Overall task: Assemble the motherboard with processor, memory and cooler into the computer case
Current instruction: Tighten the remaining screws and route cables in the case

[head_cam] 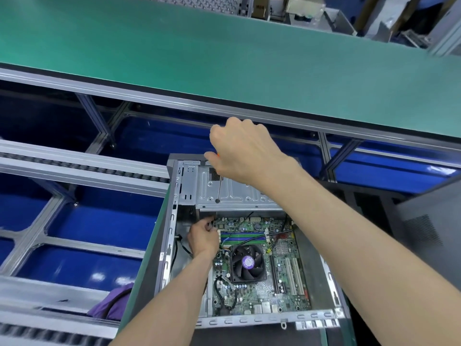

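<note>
An open grey computer case lies below me. Inside it sits the green motherboard, with a black fan cooler and blue and green memory slots. My right hand grips the orange handle of a long screwdriver. Its shaft runs down through the metal drive bay toward the board's top left corner. There my left hand pinches something small by the shaft's lower end; the tip is hidden.
A green bench surface runs across the back above aluminium frames and blue bins. A purple cloth lies at lower left. A dark case panel stands to the right. Black cables loop over the board.
</note>
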